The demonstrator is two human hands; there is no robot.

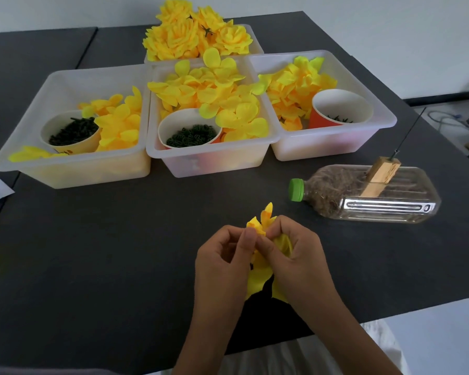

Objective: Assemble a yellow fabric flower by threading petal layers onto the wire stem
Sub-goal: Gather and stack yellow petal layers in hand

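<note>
Nothing readable turned up anywhere. A dark smudge of print sat low on the yellow paper cup (70, 131) in the left bin (73, 169), too blurred to make out, and the clear bottle (374, 196) carried no label I could read.

I hold both forearms angled inward above the dark grey matte tabletop (92, 266). My left hand (222, 266) and right hand (295, 261) meet fingertip to fingertip, fingers curled, pinching the yellow fabric petal cluster (259, 269) between them.
</note>
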